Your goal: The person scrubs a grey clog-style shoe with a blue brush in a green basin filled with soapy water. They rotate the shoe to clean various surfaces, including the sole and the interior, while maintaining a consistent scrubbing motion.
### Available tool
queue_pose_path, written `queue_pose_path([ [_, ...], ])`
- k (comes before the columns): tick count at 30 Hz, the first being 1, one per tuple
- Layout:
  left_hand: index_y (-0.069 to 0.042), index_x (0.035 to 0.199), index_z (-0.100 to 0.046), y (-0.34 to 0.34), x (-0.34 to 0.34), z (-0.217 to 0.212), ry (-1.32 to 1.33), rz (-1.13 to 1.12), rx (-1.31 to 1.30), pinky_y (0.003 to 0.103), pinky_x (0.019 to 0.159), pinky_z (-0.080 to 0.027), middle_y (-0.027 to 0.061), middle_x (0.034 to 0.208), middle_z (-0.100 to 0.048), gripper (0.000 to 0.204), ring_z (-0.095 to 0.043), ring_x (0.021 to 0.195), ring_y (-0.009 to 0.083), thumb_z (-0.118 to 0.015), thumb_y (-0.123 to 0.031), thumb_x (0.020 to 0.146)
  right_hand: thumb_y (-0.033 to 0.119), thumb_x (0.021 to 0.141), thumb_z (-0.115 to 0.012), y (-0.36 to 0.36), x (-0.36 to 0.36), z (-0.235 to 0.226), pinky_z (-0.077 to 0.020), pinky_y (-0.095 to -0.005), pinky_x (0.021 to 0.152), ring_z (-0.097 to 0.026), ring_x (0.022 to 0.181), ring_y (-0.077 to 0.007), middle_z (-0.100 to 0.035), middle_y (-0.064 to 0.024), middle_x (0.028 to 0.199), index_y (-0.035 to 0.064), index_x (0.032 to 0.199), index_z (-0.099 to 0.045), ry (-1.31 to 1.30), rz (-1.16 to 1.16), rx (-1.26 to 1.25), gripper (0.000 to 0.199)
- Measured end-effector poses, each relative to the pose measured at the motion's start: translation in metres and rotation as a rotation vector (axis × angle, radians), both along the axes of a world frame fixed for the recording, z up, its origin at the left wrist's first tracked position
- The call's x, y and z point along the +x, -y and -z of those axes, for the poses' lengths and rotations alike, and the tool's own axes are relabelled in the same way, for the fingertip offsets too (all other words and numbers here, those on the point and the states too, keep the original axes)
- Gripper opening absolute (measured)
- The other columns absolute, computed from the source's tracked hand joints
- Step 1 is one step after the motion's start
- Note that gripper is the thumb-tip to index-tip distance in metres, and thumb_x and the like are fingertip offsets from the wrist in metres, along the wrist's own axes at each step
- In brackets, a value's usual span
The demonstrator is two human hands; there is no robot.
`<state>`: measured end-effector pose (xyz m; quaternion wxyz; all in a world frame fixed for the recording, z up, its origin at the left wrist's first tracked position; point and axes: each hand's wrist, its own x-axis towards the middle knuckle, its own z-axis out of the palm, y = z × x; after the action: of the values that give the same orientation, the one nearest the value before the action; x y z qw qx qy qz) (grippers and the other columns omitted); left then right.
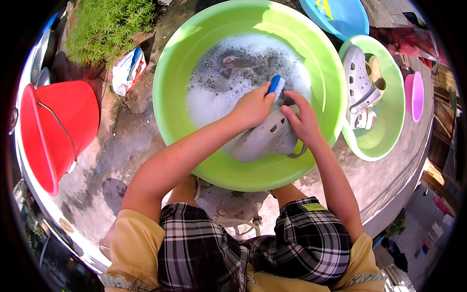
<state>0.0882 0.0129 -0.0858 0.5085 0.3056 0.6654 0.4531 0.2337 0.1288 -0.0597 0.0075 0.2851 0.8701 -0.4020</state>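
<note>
Left hand (254,108) clamped on the blue brush (275,84), bristles facing right, and the grey clog (260,141) lies on its near side, over the green basin (170,92)! Right hand (305,119)'s closer, its grip clasping the clog's upper right.

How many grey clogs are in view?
2: one grey clog by the right hand in the large green basin, another grey clog in the smaller green basin to its right. The suds may hide more.
</note>
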Motion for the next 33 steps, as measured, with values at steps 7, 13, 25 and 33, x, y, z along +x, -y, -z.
queue_pose_path([
  [7,-0.006,0.137,-0.037,0.013,-0.01,-0.007,0.496,-0.359,-0.342,0.034,0.067,-0.046,0.0035,0.09,-0.058,0.048,-0.055,0.077,0.0165,-0.043,-0.027,0.094,0.046,0.064,-0.074,0.038,-0.009,-0.028,-0.0287,-0.0451,0.104,-0.043,0.117,-0.0325,-0.047,-0.0127,0.125,0.0156,0.127,-0.047,0.048,-0.496,0.063,0.075],
  [13,-0.006,0.136,-0.036,0.015,-0.079,0.026,-0.772,0.054,-0.319,0.041,0.065,-0.049,0.0192,0.094,-0.063,0.051,-0.062,0.074,0.0326,-0.047,-0.025,0.09,0.048,0.06,-0.075,0.03,-0.042,0.023,-0.0393,-0.0426,0.09,-0.05,0.105,-0.0286,-0.055,-0.0085,0.105,0.0158,0.111,-0.057,0.318,-0.536,0.251,0.063],
  [25,-0.009,0.135,-0.038,0.029,-0.05,0.0,-0.579,0.14,-0.262,0.05,0.075,-0.044,0.0262,0.089,-0.062,0.044,-0.059,0.082,0.0429,-0.037,-0.026,0.094,0.041,0.068,-0.074,-0.001,-0.085,0.052,-0.048,-0.0352,0.073,-0.063,0.082,-0.0261,-0.065,-0.0131,0.089,0.0046,0.1,-0.061,0.379,0.159,0.125,0.05],
  [33,-0.01,0.082,-0.05,0.026,-0.073,-0.011,0.608,-0.273,-0.066,0.024,0.04,-0.025,-0.0028,0.062,-0.042,0.032,-0.034,0.046,0.007,-0.046,-0.04,0.093,0.021,0.067,-0.08,0.019,-0.021,0.006,-0.0453,-0.0314,0.084,-0.057,0.095,-0.0178,-0.06,-0.0096,0.103,0.0046,0.116,-0.052,-0.302,0.437,-0.581,0.059],
])
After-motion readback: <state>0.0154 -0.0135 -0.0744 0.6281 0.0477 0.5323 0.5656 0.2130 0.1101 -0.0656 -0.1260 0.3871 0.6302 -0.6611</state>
